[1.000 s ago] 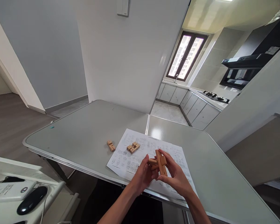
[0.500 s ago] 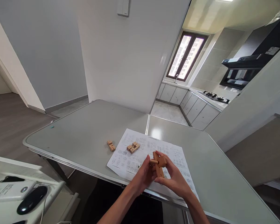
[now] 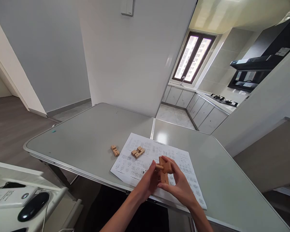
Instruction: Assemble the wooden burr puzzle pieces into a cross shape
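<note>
Both hands hold a partly joined wooden burr puzzle (image 3: 164, 176) just above the printed sheet. My left hand (image 3: 149, 177) is closed on its left side, the thumb against a thin piece that juts out to the left. Around the right side curls my right hand (image 3: 177, 182), thumb low and fingers over the upper end of the pieces. Notched wooden puzzle pieces (image 3: 138, 152) lie together on the white instruction sheet (image 3: 159, 148). Another notched wooden piece (image 3: 115, 150) rests on the table, left of the sheet.
The grey folding table (image 3: 87, 138) has a seam running across it and a metal rim. At lower left stands a white cabinet (image 3: 55, 193) with a black computer mouse (image 3: 33, 207) and a white box (image 3: 13, 196) on top. A wall rises behind the table.
The right hand has shifted slightly left, and the block in its fingers sits closer against the other pieces. The loose pieces on the sheet and table have not moved.
</note>
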A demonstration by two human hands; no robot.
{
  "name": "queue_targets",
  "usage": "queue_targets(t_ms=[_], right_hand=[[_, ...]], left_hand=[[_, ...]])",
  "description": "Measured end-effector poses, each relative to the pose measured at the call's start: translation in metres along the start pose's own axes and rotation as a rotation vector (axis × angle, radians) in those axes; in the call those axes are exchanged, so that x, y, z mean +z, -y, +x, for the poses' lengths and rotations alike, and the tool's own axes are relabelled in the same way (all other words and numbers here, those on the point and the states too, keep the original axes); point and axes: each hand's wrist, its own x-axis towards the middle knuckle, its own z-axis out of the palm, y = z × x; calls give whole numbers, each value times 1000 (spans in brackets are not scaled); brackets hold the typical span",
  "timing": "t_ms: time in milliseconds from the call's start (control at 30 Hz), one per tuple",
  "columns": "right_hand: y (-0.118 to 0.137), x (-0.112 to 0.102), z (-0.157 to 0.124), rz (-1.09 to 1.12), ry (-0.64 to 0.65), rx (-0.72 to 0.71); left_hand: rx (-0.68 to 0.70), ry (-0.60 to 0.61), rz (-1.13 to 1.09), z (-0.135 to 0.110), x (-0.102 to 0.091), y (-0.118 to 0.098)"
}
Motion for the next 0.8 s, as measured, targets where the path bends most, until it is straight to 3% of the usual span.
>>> queue_targets(t_ms=[367,533,667,733,800], right_hand=[[5,7,-2,-6,4,42],[11,8,-9,-4,-40,17],[10,8,-20,59,-249,67],[7,7,-25,86,-428,156],[3,7,-30,104,-522,265]], left_hand=[[-60,8,-51,0,-6,0],[-54,-60,-47,-1,-6,1],[-29,-73,-55,0,-6,3],[-9,-76,-50,0,-5,3],[10,-67,-31,0,-4,1]])
